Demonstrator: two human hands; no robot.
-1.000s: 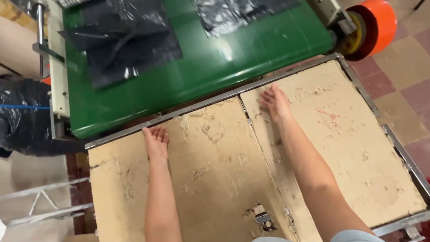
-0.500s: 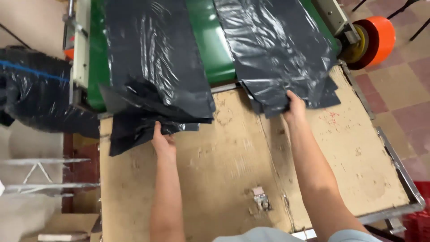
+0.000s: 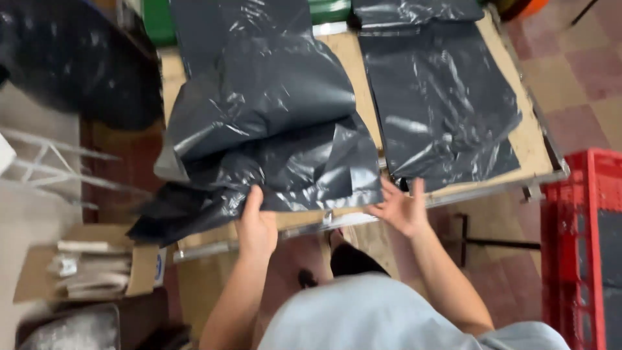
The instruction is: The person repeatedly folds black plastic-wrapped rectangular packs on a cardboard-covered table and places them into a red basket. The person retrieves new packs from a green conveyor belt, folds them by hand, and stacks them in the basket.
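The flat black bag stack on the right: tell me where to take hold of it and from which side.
Take the flat black bag stack by its near edge, coming from the table's front rim. That edge overhangs the rim, just ahead of the right hand, so fingers can slip under and thumb on top. The stack lies flat elsewhere, leaving no gap beneath.

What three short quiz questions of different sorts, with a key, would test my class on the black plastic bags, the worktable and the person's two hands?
1. True or false: the left hand grips the edge of the crumpled stack of black bags.
2. Which lies flatter on the wooden table: A, the crumpled stack; B, the right stack of black bags?
3. What stands on the floor right of the table?

Key
1. True.
2. B.
3. A red plastic crate. The right hand is open at the table's near edge.
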